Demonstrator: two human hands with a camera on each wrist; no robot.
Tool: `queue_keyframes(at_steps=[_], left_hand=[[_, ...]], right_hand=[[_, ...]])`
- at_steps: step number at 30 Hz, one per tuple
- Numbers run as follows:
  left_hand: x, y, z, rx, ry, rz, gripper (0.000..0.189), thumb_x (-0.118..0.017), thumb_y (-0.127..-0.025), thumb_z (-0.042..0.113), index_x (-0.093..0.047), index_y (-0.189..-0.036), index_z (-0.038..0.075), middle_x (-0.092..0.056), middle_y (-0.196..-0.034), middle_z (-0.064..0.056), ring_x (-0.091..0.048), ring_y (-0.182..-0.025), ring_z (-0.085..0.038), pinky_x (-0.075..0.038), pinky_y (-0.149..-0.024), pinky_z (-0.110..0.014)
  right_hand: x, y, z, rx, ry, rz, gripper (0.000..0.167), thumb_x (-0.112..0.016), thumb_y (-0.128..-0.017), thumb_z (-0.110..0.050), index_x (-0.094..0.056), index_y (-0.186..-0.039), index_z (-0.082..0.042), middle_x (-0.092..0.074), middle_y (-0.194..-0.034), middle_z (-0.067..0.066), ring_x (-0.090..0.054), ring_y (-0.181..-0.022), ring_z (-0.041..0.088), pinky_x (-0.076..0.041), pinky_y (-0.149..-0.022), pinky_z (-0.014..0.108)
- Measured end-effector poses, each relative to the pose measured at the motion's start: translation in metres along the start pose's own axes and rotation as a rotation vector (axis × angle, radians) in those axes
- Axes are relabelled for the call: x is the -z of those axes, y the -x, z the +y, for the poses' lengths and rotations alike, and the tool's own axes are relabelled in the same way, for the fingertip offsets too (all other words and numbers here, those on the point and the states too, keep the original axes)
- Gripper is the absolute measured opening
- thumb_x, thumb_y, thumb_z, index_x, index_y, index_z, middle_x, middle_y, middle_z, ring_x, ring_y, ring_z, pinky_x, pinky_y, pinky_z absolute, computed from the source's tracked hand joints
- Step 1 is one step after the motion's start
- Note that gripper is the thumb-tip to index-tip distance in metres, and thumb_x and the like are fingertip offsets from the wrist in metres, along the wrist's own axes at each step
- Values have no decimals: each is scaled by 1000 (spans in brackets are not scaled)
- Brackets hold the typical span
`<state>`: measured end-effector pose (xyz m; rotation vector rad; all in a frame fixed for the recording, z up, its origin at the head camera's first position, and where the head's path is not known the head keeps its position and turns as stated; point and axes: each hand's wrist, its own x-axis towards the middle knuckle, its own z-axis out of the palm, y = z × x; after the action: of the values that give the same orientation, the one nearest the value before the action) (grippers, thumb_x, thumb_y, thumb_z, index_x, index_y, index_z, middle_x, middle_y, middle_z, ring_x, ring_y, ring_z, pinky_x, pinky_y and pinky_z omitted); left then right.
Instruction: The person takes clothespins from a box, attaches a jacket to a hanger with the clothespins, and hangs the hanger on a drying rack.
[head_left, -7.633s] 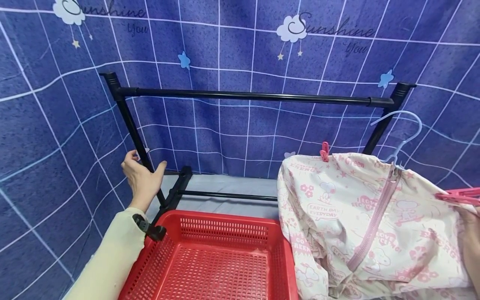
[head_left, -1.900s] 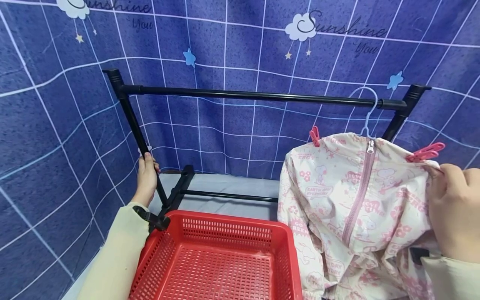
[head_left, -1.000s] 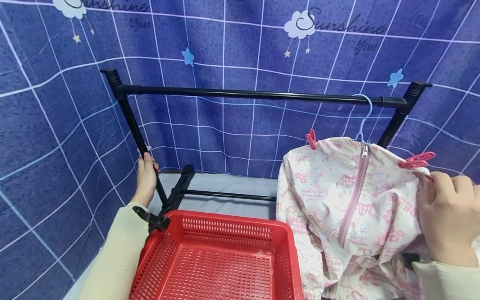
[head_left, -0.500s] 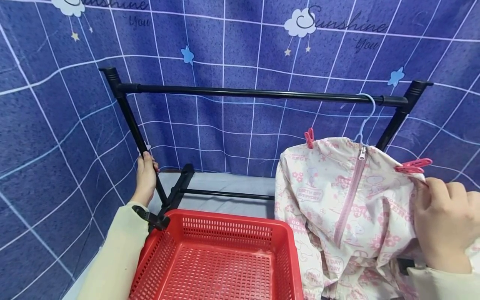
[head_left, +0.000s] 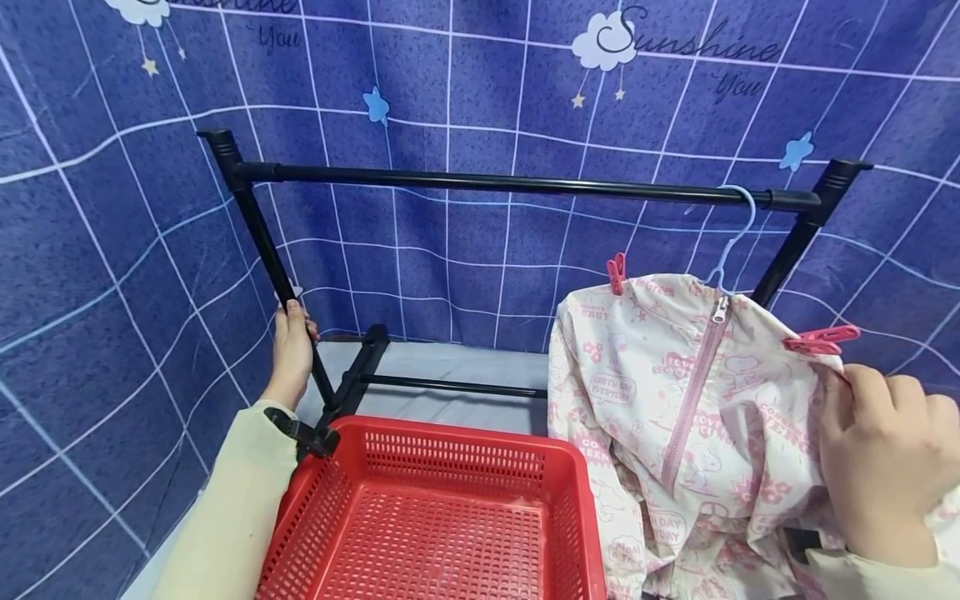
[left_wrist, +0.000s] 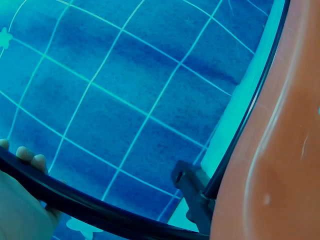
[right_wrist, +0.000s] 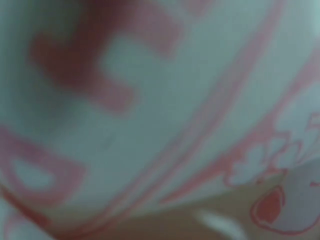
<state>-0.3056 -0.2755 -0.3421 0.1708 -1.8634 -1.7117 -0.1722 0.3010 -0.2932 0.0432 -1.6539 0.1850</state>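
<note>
My left hand [head_left: 291, 354] grips the left post [head_left: 262, 233] of a black clothes rack; in the left wrist view its fingertips [left_wrist: 25, 154] show along the dark tube. A white zip jacket [head_left: 645, 358] with pink print hangs on a light blue hanger [head_left: 738, 221], whose hook lies over the right end of the rack's top rod [head_left: 480, 182]. Pink clothespins sit on both shoulders, one left [head_left: 617, 273] and one right [head_left: 823, 340]. Below the right clothespin my right hand [head_left: 888, 454] pinches the jacket's shoulder. Close-up jacket fabric [right_wrist: 200, 100] fills the right wrist view.
A red perforated basket [head_left: 457, 429] stands in front of the rack, beside the jacket's hanging sleeve. Behind it run the rack's lower bar [head_left: 457, 385] and a black foot [head_left: 366, 362]. A blue gridded curtain [head_left: 480, 275] closes off the back and left.
Since the first frame, the hanger's hook has come left onto the rod, and my left hand has closed round the post. Lately my right hand and the jacket's right shoulder have sunk a little.
</note>
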Motion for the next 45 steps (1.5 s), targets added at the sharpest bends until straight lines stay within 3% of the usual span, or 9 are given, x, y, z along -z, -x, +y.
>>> queue_keyframes(at_steps=[5, 7, 13, 17, 39, 45], left_hand=[[-1, 14, 24, 3, -7, -12, 26, -24, -111, 25, -40, -94, 12, -43, -73, 1, -45, -65, -8, -36, -69, -19], [-1, 16, 28, 2, -10, -12, 27, -23, -111, 24, -40, -94, 11, -43, -73, 1, -44, -65, -8, -36, -69, -19], [0, 2, 5, -2, 9, -1, 26, -24, -111, 28, -41, -95, 16, -43, -73, 5, -44, -65, -5, -36, -68, -17], [-1, -1, -2, -16, -1, 8, 27, -23, -111, 31, -41, -96, 16, -43, -73, 5, -43, -64, -4, -36, -68, -17], [-2, 1, 0, -21, -5, 16, 27, -24, -110, 32, -40, -95, 16, -42, -72, 5, -43, -65, -5, -37, -69, -20], [-3, 0, -1, -43, 10, 22, 28, -24, -110, 32, -40, -95, 15, -42, -72, 6, -43, -64, -5, -38, -68, -18]], right_hand=[[4, 0, -1, 3, -8, -20, 22, -56, -94, -12, -62, -93, 8, -55, -81, 32, -38, -66, 57, -25, -62, 64], [5, 0, -2, 6, -12, -24, 22, -56, -94, -12, -63, -94, 9, -55, -82, 33, -38, -66, 57, -26, -62, 64], [9, 0, -5, 22, -20, -35, 22, -55, -94, -10, -62, -94, 11, -55, -82, 34, -38, -66, 57, -26, -63, 64], [13, 1, -7, 17, -27, -58, 25, -53, -95, -11, -61, -95, 12, -55, -83, 36, -38, -66, 57, -26, -63, 64], [29, 8, -7, -68, -124, -141, 44, -48, -95, -24, -64, -110, 15, -54, -95, 39, -49, -87, 57, -34, -75, 60], [31, 9, -8, -112, -155, -122, 46, -52, -92, -29, -65, -109, 13, -55, -100, 40, -50, -93, 58, -42, -96, 49]])
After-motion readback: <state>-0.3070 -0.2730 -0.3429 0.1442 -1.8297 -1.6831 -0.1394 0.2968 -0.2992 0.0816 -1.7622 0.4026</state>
